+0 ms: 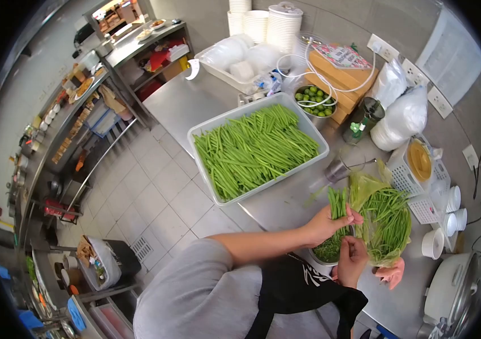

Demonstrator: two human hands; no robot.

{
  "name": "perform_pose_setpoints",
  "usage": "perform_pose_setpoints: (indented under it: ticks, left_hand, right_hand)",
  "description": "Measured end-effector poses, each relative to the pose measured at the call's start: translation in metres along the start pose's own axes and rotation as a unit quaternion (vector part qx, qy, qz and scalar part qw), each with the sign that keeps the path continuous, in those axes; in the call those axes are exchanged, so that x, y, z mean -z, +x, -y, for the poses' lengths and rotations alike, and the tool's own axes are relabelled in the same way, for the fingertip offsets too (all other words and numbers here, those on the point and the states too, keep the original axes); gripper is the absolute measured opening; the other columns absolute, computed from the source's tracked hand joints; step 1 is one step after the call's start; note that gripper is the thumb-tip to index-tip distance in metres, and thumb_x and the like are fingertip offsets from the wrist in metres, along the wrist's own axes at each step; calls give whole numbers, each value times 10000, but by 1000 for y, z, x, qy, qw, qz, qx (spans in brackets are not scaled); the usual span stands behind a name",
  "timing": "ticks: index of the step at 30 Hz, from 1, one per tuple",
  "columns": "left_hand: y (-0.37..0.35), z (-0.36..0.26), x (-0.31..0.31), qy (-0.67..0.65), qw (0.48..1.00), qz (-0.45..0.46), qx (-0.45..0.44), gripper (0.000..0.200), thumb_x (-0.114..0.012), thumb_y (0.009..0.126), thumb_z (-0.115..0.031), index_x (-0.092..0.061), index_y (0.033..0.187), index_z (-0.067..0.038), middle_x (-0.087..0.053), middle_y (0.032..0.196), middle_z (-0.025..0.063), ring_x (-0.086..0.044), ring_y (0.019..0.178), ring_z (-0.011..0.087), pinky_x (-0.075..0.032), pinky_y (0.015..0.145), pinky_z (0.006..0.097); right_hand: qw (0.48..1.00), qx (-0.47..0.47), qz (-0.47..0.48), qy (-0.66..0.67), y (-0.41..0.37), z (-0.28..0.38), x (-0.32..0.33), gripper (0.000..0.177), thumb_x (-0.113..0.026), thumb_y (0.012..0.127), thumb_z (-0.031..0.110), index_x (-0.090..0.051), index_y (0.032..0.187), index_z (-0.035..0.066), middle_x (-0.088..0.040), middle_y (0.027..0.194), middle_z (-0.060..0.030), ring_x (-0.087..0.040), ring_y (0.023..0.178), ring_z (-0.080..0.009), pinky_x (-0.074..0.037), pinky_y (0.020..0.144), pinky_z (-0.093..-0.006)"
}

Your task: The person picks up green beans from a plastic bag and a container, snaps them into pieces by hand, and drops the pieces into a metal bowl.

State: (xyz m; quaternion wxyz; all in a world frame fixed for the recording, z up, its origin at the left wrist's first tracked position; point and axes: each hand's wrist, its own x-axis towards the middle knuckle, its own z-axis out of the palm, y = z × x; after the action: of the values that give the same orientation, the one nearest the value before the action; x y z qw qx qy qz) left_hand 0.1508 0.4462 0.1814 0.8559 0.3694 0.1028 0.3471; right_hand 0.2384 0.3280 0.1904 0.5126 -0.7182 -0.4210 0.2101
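My left hand (329, 225) is wrapped round a small bunch of green beans (337, 198), whose ends stick up past the fingers. Close below it, my right hand (352, 257) is closed in a pinch; whatever its fingertips hold is too small to make out. Both hands are over a metal bowl (315, 259) with short green bean bits (327, 248) inside. Just right of the hands, more green beans (390, 222) lie in an opened yellowish plastic bag (359, 189). A clear plastic tub (213, 189), full of green beans (257, 148), stands farther forward on the steel table.
A pink cloth or bag (390, 273) lies by the beans. A metal cup (337, 169), a dark jar (365, 116) and a bowl of limes (315, 101) stand beyond. White baskets (407, 169) and a lidded cooker (447, 288) line the right side. A bin (110, 263) is at left.
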Motion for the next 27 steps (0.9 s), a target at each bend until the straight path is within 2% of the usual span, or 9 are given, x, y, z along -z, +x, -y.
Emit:
perform_pose_setpoints:
  ticks: [3, 7, 10, 11, 12, 13, 15, 21, 27]
  left_hand:
    - [-3, -2, -5, -9, 1000, -1, 21, 45, -506, 913, -42, -471, 941, -44, -600, 1016, 118, -571, 1050, 221, -447, 936, 358]
    - [-7, -5, -14, 39, 996, -16, 75, 62, -523, 904, -55, -461, 905, -52, -607, 1024, 140, -580, 1012, 233, -461, 902, 377]
    - [-6, -5, -14, 17, 997, -28, 63, 80, -536, 892, -44, -463, 904, -75, -610, 1022, 145, -580, 1009, 244, -454, 905, 388]
    - [-5, -2, -12, 10, 999, -25, 47, 89, -541, 887, -37, -467, 908, -83, -611, 1016, 142, -581, 1011, 247, -451, 908, 392]
    - [-5, -1, -13, 6, 999, -23, 42, 95, -544, 884, -33, -467, 908, -85, -612, 1011, 139, -582, 1011, 250, -449, 914, 399]
    - [-5, -2, -15, 2, 999, -23, 36, 102, -547, 881, -28, -468, 908, -87, -613, 1006, 135, -583, 1011, 252, -448, 920, 406]
    - [-6, -3, -17, -7, 999, -23, 22, 112, -550, 877, -19, -468, 909, -88, -614, 997, 128, -583, 1012, 256, -444, 932, 421]
    - [0, -18, -18, -42, 999, -17, 8, 113, -540, 888, -23, -453, 913, -90, -608, 1001, 115, -566, 1049, 272, -384, 1005, 462]
    - [0, -11, -22, -43, 999, -6, 1, 93, -541, 885, -15, -463, 908, -63, -614, 1006, 136, -574, 1037, 258, -424, 960, 404]
  right_hand:
    - [999, -13, -19, 29, 0, -1, 2, 27, -561, 848, 9, -579, 851, -11, -511, 740, -9, -434, 597, -49, -332, 523, -190]
    - [872, -311, -72, 371, 7, -2, 7, 100, -553, 842, 84, -584, 927, 42, -570, 717, -42, -414, 485, -83, -306, 423, -220]
    - [888, -271, -51, 368, 5, -3, 5, 64, -547, 845, 66, -578, 901, 59, -542, 684, -25, -426, 484, -81, -320, 427, -226]
    - [932, -236, -79, 265, 2, 0, 2, 41, -536, 857, 63, -574, 871, 62, -539, 717, -15, -445, 512, -84, -334, 448, -225]
    - [986, -67, -103, 111, -3, -17, -4, 36, -548, 829, 27, -564, 838, 58, -533, 752, -28, -479, 560, -110, -360, 475, -240]
    - [980, 104, -137, -100, -2, -9, -2, 100, -580, 775, -15, -552, 846, 49, -516, 766, -54, -495, 603, -139, -381, 506, -254]
    - [929, 184, -143, -287, -1, 8, 2, 142, -598, 738, -38, -549, 844, 42, -499, 752, -74, -484, 592, -154, -385, 513, -267]
    - [990, -47, -126, -46, -1, 12, 16, 142, -665, 746, 29, -584, 863, 34, -523, 760, -68, -479, 540, -159, -389, 486, -275]
    - [982, 130, -63, -123, -5, 40, 14, 131, -668, 758, 45, -625, 881, 40, -549, 776, -72, -537, 571, -192, -424, 502, -294]
